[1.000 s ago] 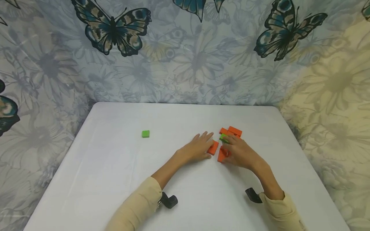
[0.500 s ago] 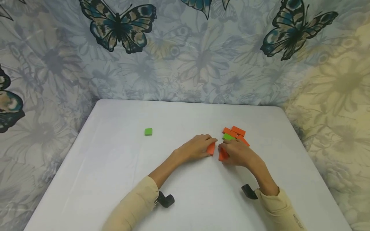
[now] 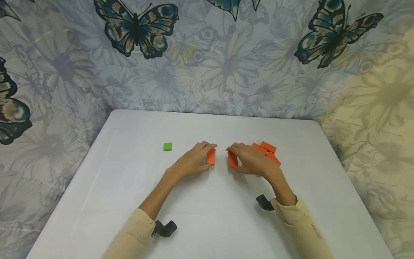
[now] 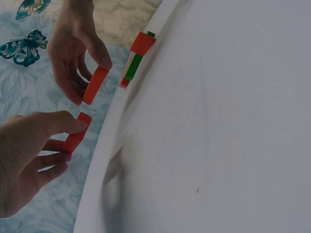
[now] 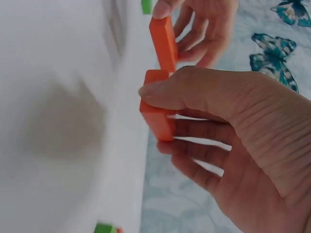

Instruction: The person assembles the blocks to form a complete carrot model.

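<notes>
My left hand (image 3: 191,160) pinches an orange rectangular block (image 3: 211,157) between thumb and fingers. Across a narrow gap, my right hand (image 3: 255,160) holds a second orange block (image 3: 232,159) in the same kind of grip. Both wrist views show these blocks raised off the table, their ends facing each other; the left-hand block (image 5: 164,46) appears beyond the right-hand one (image 5: 158,114). Behind the right hand lies a group of orange blocks (image 3: 273,158). A green block (image 4: 133,67) in that group shows in the left wrist view but is covered by the hand in the head view.
A lone green block (image 3: 167,146) lies on the white table (image 3: 207,223), left of the hands. The table's far edge meets a patterned butterfly backdrop (image 3: 223,68). A black wrist mount (image 3: 165,228) juts from the left sleeve, another mount (image 3: 264,203) from the right.
Both hands have closed on one orange block each beside the group and carried them left, toward the middle of the table. The other blocks stay where they were.
</notes>
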Demonstrator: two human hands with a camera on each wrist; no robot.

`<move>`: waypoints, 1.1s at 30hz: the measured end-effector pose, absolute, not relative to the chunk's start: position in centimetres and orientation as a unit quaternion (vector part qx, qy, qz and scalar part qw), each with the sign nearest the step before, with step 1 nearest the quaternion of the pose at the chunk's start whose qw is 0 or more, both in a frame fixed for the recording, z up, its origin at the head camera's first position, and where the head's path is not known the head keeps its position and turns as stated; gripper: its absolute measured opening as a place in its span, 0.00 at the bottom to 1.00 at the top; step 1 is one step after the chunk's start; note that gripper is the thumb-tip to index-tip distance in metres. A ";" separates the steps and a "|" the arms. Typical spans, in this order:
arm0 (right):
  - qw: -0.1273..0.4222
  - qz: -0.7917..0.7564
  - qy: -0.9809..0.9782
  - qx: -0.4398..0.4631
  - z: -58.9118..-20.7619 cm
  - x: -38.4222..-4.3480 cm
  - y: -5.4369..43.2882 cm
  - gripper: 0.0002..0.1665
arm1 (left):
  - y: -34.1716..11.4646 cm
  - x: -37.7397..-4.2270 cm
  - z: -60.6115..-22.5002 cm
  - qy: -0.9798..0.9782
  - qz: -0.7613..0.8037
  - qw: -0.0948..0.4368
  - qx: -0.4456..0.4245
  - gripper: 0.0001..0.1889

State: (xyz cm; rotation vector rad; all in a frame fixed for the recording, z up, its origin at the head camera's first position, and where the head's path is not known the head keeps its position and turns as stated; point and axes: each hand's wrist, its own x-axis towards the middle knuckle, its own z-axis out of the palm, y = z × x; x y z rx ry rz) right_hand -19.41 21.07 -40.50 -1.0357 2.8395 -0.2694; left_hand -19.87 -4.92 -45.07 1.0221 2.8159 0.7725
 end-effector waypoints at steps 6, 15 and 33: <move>0.068 -0.123 0.925 -0.354 -41.1 -20.7 18.9 0.37 | -7.3 -19.8 -45.3 0.921 0.250 0.040 0.297 0.37; 0.111 -0.131 0.918 -0.357 -42.6 -22.0 15.9 0.36 | -9.2 -19.7 -46.7 0.918 0.273 0.060 0.280 0.37; 0.146 -0.152 0.912 -0.352 -45.1 -22.3 13.5 0.37 | -9.5 -20.6 -47.7 0.901 0.315 0.084 0.285 0.43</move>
